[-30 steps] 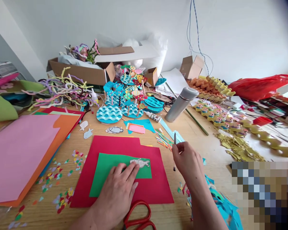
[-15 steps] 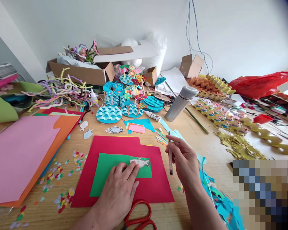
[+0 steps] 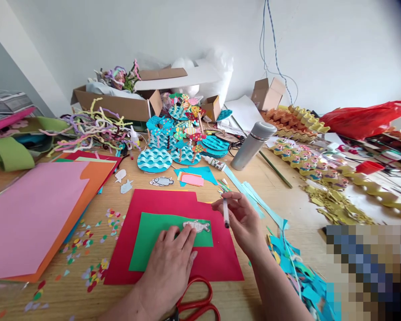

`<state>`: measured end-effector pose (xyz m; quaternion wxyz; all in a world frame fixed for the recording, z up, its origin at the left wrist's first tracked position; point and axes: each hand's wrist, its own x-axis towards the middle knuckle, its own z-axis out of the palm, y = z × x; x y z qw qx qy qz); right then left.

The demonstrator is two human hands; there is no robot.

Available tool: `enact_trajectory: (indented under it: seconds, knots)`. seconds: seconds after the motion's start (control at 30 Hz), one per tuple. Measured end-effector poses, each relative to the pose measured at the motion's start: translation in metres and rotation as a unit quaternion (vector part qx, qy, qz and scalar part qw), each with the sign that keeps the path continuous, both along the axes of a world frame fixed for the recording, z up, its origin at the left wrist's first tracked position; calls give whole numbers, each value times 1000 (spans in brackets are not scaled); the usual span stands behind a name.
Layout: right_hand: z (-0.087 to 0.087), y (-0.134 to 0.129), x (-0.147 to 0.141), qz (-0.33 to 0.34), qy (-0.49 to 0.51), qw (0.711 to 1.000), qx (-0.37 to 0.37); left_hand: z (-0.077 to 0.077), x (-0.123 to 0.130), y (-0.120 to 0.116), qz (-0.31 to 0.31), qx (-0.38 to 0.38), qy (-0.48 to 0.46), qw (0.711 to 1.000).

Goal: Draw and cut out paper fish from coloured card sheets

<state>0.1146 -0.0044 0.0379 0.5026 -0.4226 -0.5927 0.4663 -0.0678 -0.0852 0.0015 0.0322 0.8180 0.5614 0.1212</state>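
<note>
My left hand [image 3: 172, 258] lies spread on a green sheet [image 3: 147, 236], its fingertips on a grey-and-white paper fish [image 3: 200, 226] at the sheet's upper right. Beneath the green sheet is a larger red sheet [image 3: 163, 199]. In my right hand [image 3: 243, 223], raised over the red sheet's right side, a pen [image 3: 226, 213] is pinched with its dark end pointing down, apart from the paper. Red-handled scissors [image 3: 200, 299] lie close to my left wrist, partly hidden by it. Another paper fish [image 3: 161, 181] rests above the red sheet.
Coloured sheets [image 3: 36, 214] are stacked at the left, with confetti [image 3: 96, 272] beside them. A grey bottle [image 3: 252, 145] stands behind my right hand. Blue paper scraps [image 3: 307, 281] lie at the right. Wavy blue discs [image 3: 154, 159] and a cardboard box [image 3: 113, 102] are farther back.
My right hand has moved left with the pen, whose dark end is now over the red sheet. My left hand still presses on the green sheet. The view has shifted slightly.
</note>
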Motion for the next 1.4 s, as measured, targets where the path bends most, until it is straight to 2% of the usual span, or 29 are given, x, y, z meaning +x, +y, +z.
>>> enact_trajectory:
  seconds: [0.13, 0.27, 0.5, 0.67, 0.87, 1.07, 1.2, 1.4]
  knots:
    - [1, -1, -2, -42, -32, 998, 17, -1, 0, 0, -2, 5, -2, 1000]
    - [3, -2, -2, -56, -35, 998, 18, 0, 0, 1, -3, 6, 2, 1000]
    - [-1, -2, -2, -48, -49, 998, 15, 0, 0, 0, 1, 3, 3, 1000]
    - [-3, -2, -5, 4, -18, 1000, 2, 0, 0, 0, -5, 2, -2, 1000]
    - [-6, -5, -5, 43, -126, 991, -11, 1, 0, 0, -6, 7, -3, 1000]
    - [-5, -7, -6, 97, -230, 968, 36, 0, 0, 0, -7, 10, -4, 1000]
    - [-4, -7, -7, 98, -286, 951, 61, 0, 0, -1, -5, -3, -11, 1000]
    - [-5, -7, -6, 94, -316, 941, 75, 2, 1, 1, -7, -13, -12, 1000]
